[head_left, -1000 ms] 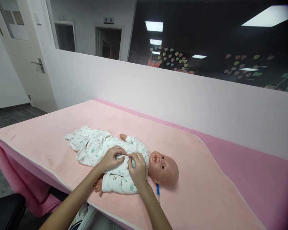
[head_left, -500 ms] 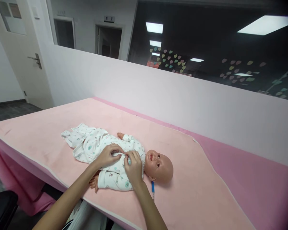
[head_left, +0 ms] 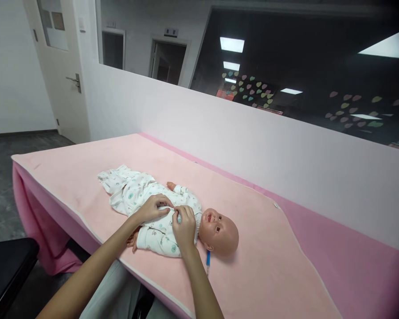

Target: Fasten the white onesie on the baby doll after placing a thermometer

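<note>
A baby doll point(head_left: 221, 232) lies on its back on a pink padded cover, its head to the right. It wears a white patterned outfit point(head_left: 156, 237), whose loose legs spread out to the left. At the doll's chest, my left hand point(head_left: 154, 208) pinches the front of the outfit between thumb and fingers. Close beside it, my right hand point(head_left: 185, 225) has its fingers bent and pressed to the same cloth, near the doll's neck. The fingertips almost touch. What exactly they grip is too small to make out.
The pink cover point(head_left: 259, 266) lies over a table against a white half wall with a window. A blue-ended thin object point(head_left: 208, 258) lies below the doll's head. A black chair point(head_left: 9, 270) stands at the lower left.
The view has shifted a little to the left, showing more of the floor and door. Both hands remain at the doll's chest, with only slight finger movement.
</note>
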`<state>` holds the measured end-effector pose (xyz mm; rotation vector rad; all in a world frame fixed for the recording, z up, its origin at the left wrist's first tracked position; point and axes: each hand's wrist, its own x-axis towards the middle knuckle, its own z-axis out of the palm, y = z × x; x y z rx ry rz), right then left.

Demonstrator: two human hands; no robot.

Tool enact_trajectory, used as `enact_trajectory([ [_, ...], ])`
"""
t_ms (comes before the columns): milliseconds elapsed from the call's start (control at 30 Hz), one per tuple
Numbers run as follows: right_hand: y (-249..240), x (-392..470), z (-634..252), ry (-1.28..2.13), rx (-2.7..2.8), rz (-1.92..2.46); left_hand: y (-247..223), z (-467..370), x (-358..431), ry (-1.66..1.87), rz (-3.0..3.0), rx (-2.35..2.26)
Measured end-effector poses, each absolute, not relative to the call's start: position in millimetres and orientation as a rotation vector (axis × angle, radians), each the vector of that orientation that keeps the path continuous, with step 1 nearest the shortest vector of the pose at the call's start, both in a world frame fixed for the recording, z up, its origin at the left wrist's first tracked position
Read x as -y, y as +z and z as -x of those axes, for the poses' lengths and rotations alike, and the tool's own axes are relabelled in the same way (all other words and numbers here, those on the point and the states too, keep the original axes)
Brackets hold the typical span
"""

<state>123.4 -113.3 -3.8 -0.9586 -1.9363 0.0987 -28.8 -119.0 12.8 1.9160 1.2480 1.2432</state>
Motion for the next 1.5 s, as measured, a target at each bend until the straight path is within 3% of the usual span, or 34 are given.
enact_trajectory([
  [1500, -6, 114, -125, -0.032, 1.855, 1.019, 3, 29, 121, 1.297, -2.139, -1.29],
])
